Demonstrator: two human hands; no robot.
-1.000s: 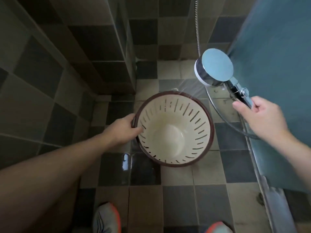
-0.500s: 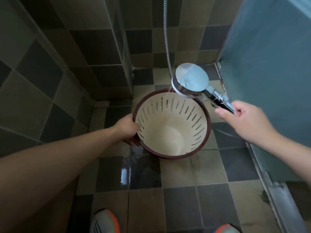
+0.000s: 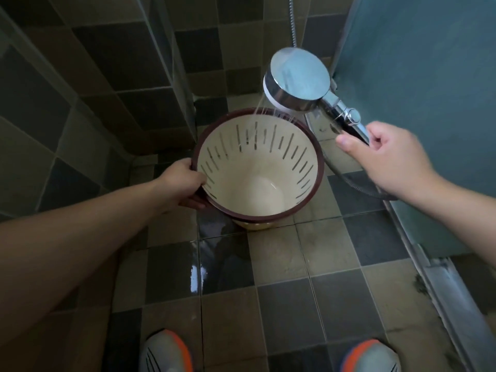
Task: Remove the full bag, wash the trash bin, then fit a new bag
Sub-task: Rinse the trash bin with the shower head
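Note:
A cream trash bin (image 3: 257, 167) with slotted walls and a dark red rim stands on the tiled shower floor, tilted slightly toward me, with no bag in it. My left hand (image 3: 182, 183) grips its rim on the left side. My right hand (image 3: 386, 154) holds the handle of a chrome shower head (image 3: 298, 79) above the bin's far right edge. Thin water streams fall from the head onto the bin's inner far wall.
Dark and beige tiles cover the wet floor (image 3: 279, 264) and walls. A glass partition (image 3: 171, 63) stands at the back left, a teal door (image 3: 429, 76) at the right with a metal sill (image 3: 442, 291). The shower hose (image 3: 349, 178) loops beside the bin. My shoes (image 3: 166, 353) are at the bottom.
The shower head has shifted right and slightly up relative to the bin. The bin now tilts more toward me, with its outer base showing. My left hand keeps its grip on the rim.

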